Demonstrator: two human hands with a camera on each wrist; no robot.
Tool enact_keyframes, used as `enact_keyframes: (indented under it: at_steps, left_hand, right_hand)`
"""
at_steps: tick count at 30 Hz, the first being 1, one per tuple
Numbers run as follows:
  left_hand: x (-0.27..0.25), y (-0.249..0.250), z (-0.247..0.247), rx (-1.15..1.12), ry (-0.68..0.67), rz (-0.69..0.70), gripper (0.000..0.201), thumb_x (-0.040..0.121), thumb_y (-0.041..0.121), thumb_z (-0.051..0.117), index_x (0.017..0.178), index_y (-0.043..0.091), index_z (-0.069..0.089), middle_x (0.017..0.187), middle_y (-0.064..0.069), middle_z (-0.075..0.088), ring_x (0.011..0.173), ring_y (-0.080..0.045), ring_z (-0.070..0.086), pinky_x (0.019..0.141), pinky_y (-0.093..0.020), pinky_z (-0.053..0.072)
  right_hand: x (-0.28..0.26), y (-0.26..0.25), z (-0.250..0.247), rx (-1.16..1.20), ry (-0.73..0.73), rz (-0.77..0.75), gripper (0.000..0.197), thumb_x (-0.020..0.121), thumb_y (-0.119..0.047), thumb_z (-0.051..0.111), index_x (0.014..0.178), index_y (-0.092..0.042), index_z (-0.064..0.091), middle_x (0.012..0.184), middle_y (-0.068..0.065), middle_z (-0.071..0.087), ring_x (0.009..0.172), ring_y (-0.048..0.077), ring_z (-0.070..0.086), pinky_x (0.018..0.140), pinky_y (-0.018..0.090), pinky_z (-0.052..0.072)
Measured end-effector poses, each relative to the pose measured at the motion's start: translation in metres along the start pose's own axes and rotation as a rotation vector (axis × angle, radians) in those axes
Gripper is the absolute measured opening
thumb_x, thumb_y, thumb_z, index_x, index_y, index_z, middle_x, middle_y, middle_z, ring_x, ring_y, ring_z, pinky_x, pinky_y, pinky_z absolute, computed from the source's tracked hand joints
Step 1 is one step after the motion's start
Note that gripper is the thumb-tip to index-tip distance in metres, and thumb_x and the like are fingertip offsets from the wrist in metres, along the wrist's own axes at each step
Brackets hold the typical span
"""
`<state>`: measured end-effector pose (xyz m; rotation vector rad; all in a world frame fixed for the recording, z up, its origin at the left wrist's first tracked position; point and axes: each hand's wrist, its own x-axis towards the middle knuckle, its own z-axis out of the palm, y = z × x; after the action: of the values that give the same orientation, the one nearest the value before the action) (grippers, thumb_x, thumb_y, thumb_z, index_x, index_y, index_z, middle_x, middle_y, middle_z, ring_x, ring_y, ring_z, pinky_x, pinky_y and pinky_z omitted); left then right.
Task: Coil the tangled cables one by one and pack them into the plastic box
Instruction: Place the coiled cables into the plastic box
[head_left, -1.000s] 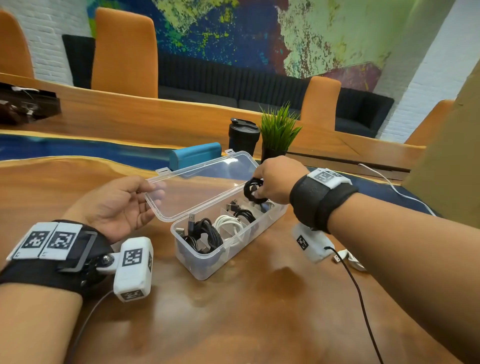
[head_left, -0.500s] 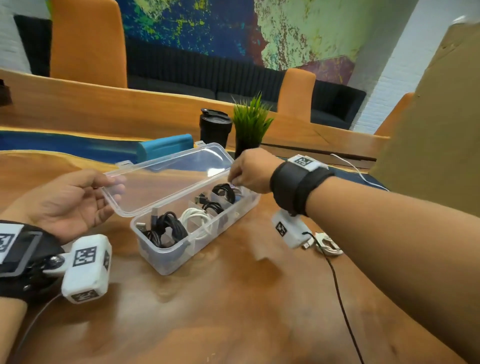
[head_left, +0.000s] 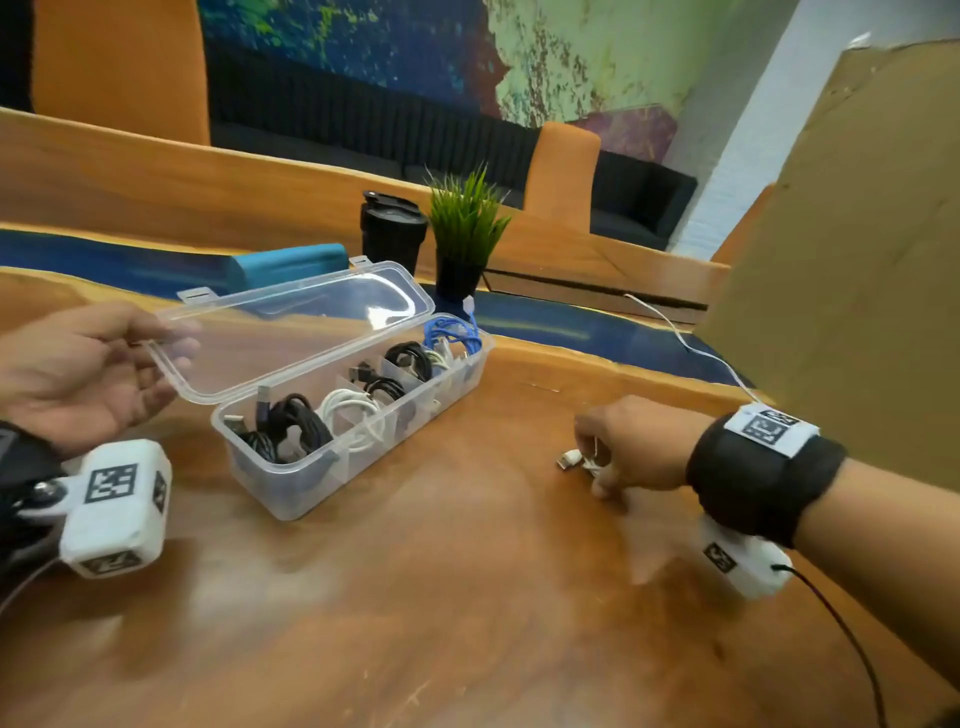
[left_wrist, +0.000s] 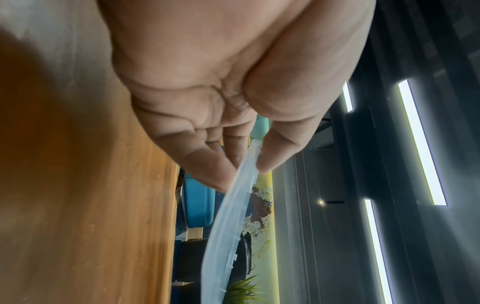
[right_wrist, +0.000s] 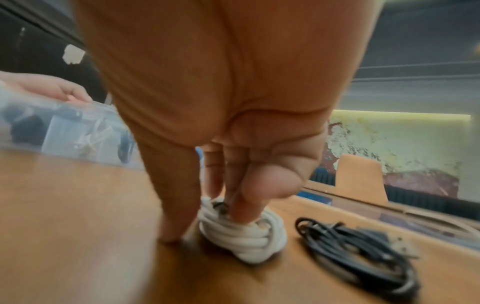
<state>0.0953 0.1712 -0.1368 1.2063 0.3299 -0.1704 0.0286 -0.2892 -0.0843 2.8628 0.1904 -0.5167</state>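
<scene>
Over on the table (head_left: 467, 597), the right hand (head_left: 631, 449) has its fingers curled down onto a white coiled cable (right_wrist: 242, 236), pinching it against the wood; a black cable (right_wrist: 358, 253) lies just beside it. Well to its left, the left hand (head_left: 83, 374) pinches the lid (head_left: 291, 332) of the plastic box (head_left: 358, 452) open, coiled cables filling its compartments.
</scene>
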Motion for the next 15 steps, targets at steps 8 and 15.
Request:
enact_keyframes:
  at_steps: [8, 15]
  left_hand:
    - [-0.031, 0.002, 0.017, 0.023, 0.003, 0.027, 0.02, 0.097, 0.015, 0.049, 0.094, 0.007, 0.067, 0.06, 0.001, 0.067, 0.045, -0.006, 0.06, 0.043, -0.016, 0.052]
    - [-0.031, 0.002, 0.018, 0.002, -0.006, 0.044, 0.019, 0.096, 0.013, 0.051, 0.091, 0.008, 0.068, 0.062, 0.0, 0.068, 0.048, -0.005, 0.062, 0.048, -0.016, 0.053]
  right_hand:
    - [-0.012, -0.044, -0.061, 0.528, 0.261, -0.125, 0.02, 0.085, -0.015, 0.071, 0.101, -0.025, 0.064, 0.077, 0.001, 0.074, 0.062, 0.005, 0.06, 0.06, 0.027, 0.048]
    - [0.002, -0.133, -0.093, 1.219, 0.163, -0.386, 0.025, 0.085, 0.006, 0.061, 0.107, -0.005, 0.066, 0.089, 0.015, 0.072, 0.07, 0.019, 0.058, 0.054, 0.027, 0.048]
